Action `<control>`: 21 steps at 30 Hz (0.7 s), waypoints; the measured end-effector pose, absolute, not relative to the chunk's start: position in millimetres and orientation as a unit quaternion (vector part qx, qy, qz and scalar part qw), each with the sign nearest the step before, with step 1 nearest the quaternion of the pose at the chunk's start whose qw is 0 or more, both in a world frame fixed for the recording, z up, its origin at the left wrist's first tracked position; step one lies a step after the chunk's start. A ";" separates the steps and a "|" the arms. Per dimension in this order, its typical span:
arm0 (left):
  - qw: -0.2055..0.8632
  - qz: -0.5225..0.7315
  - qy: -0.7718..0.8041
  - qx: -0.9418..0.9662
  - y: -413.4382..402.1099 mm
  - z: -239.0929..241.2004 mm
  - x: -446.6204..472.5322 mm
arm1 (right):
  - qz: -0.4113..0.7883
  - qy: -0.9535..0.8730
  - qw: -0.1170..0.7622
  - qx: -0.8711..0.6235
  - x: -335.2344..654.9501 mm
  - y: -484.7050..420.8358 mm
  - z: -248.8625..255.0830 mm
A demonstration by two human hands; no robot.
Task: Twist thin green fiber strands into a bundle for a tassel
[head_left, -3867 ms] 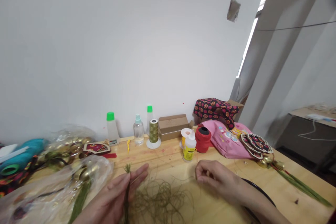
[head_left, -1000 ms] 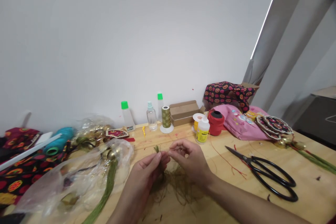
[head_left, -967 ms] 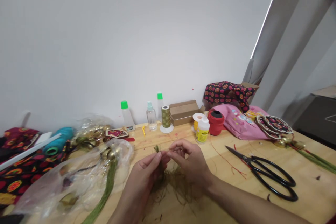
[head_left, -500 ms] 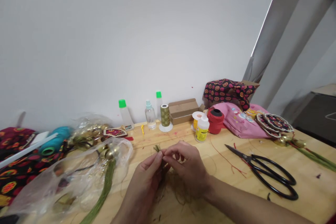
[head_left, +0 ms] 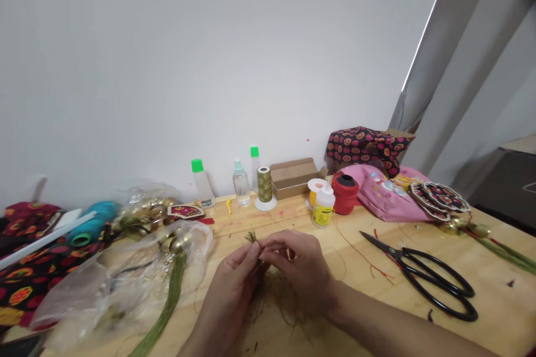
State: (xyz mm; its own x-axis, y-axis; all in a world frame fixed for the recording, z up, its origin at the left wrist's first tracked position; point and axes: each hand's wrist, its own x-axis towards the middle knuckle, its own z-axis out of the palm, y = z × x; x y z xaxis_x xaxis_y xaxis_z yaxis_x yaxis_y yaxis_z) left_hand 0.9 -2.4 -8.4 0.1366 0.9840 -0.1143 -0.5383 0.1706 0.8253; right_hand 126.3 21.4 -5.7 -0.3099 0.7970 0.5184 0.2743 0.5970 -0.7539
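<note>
Between thumb and fingers, my left hand (head_left: 234, 279) pinches a bundle of olive-green threads (head_left: 251, 236), whose short cut ends fan out above the thumb. My right hand (head_left: 299, 268) is closed in a pinch right beside it, its fingertips meeting the bundle near my left thumb. What those right fingertips grip is too small to make out. Loose strands (head_left: 288, 307) hang in a tangle beneath both hands. An olive thread spool (head_left: 264, 185) stands upright behind the hands, on a white base.
Black-handled scissors (head_left: 435, 279) lie on the right. A glue bottle (head_left: 323, 207), red thread cone (head_left: 345, 195) and cardboard box (head_left: 295, 178) stand behind. Leftward are a clear plastic bag (head_left: 138, 273), a green tassel (head_left: 167, 301) and a teal thread cone (head_left: 90, 225).
Both hands keep their pinch at nearly the same spot, the right hand shifting very slightly. The view has moved a little, and the thread bundle stays held.
</note>
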 end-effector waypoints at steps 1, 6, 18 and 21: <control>0.683 0.557 0.344 0.324 -2.7 -8.1 1.2 | 0.286 -0.758 0.468 -0.353 126.4 21.0 -5.5; 0.685 0.558 0.346 0.316 -3.6 -7.5 1.5 | 0.311 -0.749 0.470 -0.348 126.3 20.0 -5.3; 0.688 0.572 0.335 0.294 -1.3 -10.3 -1.3 | 0.318 -0.756 0.462 -0.337 126.5 19.9 -4.2; 0.686 0.577 0.336 0.289 -1.1 -9.6 -1.2 | 0.322 -0.760 0.454 -0.335 126.3 20.3 -5.0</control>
